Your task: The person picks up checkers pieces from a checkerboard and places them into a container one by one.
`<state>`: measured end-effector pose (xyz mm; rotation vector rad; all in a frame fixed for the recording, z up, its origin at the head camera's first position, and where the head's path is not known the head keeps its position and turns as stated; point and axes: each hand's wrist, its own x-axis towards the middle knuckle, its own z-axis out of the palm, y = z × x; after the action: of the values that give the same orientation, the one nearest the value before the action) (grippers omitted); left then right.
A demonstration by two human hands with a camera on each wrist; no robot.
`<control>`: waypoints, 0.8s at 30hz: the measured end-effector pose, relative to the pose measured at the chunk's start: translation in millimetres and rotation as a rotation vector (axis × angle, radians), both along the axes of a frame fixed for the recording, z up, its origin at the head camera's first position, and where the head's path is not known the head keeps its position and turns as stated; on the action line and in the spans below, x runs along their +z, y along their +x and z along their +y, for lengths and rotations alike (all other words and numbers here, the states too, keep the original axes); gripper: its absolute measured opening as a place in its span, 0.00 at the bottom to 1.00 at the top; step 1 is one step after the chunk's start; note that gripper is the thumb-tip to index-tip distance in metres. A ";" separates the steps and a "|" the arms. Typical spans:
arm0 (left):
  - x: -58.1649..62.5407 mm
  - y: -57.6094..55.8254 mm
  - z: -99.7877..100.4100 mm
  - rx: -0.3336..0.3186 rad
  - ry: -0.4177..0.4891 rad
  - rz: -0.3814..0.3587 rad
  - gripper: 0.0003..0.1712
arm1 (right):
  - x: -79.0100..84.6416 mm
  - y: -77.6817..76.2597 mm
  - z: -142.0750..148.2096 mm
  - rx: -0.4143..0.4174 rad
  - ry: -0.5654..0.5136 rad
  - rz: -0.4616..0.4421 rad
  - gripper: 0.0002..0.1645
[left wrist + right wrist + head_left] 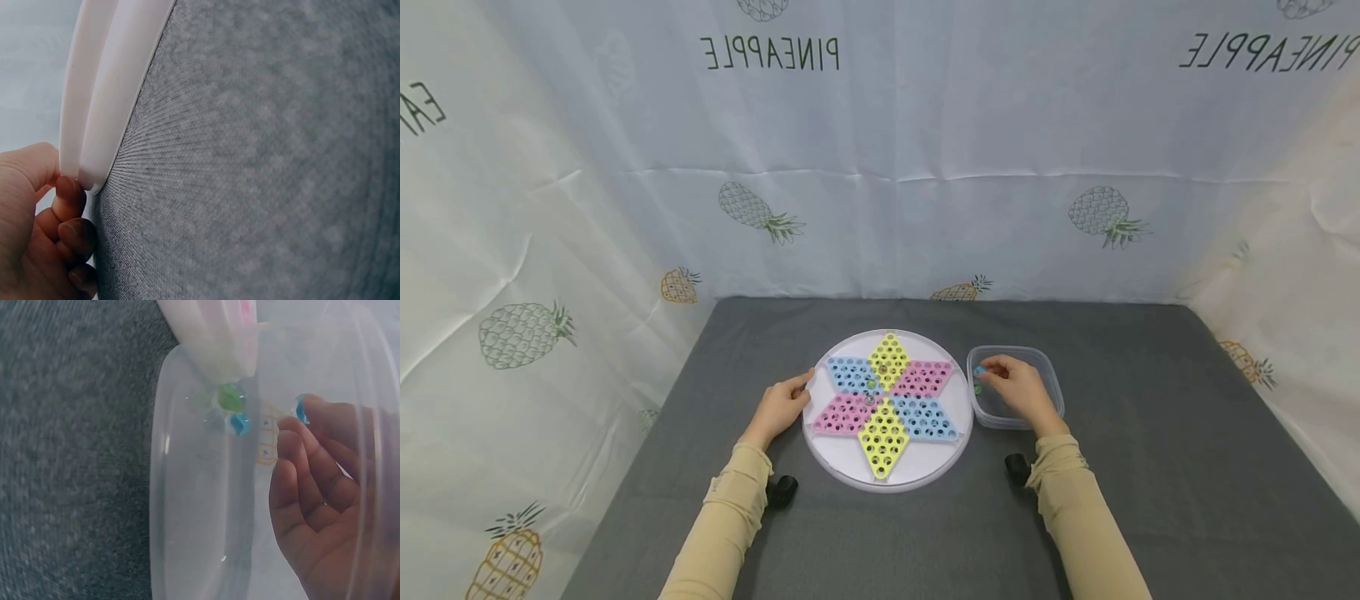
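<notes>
A round white Chinese checkers board [951, 446] with a yellow, pink and blue star lies on the dark cloth. My left hand [777, 407] holds its left rim, the fingers curled at the edge in the left wrist view. A few marbles [883, 369] sit in holes around the star's upper middle. To the board's right stands a clear plastic container [1051, 379]. Over it, my right hand [1021, 387] pinches a blue marble [301, 410] between thumb and fingertips. A green marble [230, 398] and another blue marble [240, 424] lie in the container.
Dark grey cloth [880, 550] covers the table. Behind and at both sides hangs a pale curtain [880, 125] printed with pineapples. A black device [782, 492] is at the left wrist, and a similar black device [1018, 468] at the right.
</notes>
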<state>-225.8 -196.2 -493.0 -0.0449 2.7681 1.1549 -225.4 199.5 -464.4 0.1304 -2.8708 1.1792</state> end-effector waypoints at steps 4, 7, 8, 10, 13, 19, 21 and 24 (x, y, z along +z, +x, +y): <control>1.3 0.8 -0.1 -0.002 0.005 0.006 0.28 | -3.8 -5.6 2.0 0.010 0.010 -0.034 0.17; 1.1 1.3 -0.2 -0.006 0.008 0.008 0.28 | -5.6 -9.1 3.2 0.018 0.016 -0.057 0.17; 0.7 1.3 -0.4 -0.007 0.009 0.010 0.28 | -6.1 -10.0 3.5 0.023 0.021 -0.062 0.17; -0.1 1.2 -0.5 -0.008 0.011 0.015 0.28 | -6.6 -11.2 4.1 0.030 0.032 -0.070 0.17; -0.8 0.8 -0.2 -0.010 0.013 0.022 0.28 | -7.3 -11.7 4.9 0.038 0.045 -0.083 0.17; -0.2 1.5 0.5 0.001 0.011 0.019 0.28 | -7.6 -12.9 5.9 0.040 0.042 -0.087 0.16; 0.3 1.9 0.7 0.005 0.016 0.015 0.28 | -7.3 -12.7 6.3 0.037 0.036 -0.084 0.16; 0.6 2.3 1.1 0.007 0.021 0.014 0.28 | -7.3 -12.4 6.9 0.038 0.029 -0.076 0.16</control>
<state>-223.5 -195.0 -492.4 -0.0444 2.7699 1.1906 -237.9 206.4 -471.7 0.1447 -2.9648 1.1750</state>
